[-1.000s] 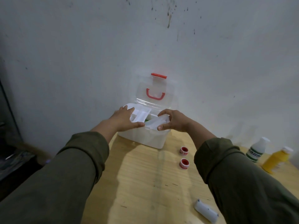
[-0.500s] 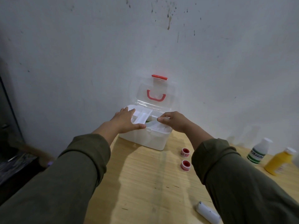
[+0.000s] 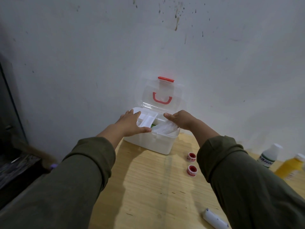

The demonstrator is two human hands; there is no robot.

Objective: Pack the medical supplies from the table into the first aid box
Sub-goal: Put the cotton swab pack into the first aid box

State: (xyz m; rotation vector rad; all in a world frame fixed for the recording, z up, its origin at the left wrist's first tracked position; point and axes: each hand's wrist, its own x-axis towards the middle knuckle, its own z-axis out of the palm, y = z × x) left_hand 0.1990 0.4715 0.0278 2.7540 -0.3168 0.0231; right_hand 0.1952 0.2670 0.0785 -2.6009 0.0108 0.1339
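White plastic first aid box sits at the far edge of the pale wooden table, hard against the grey wall; its clear lid with red handle stands open and upright. Both hands are at the box mouth, on a clear divided insert tray that lies tilted across the opening. Left hand spreads over the tray's left end, fingers extended, thumb pressed along the front rim. Right hand curls its fingers over the right end, where the tray rides higher. Something green shows beneath the tray; cannot identify it. Step in hand, by my reading: seating the tray level in the box. Next move would call for lowering the right end until it drops flush inside the rim. Still unpacked on the table: two small red-and-white tape rolls just right of the box, a white rolled bandage near the front edge, a white bottle with green label and a yellow bottle far right, blurred. Nothing blocks the box, though both bottles look tall for the tray.
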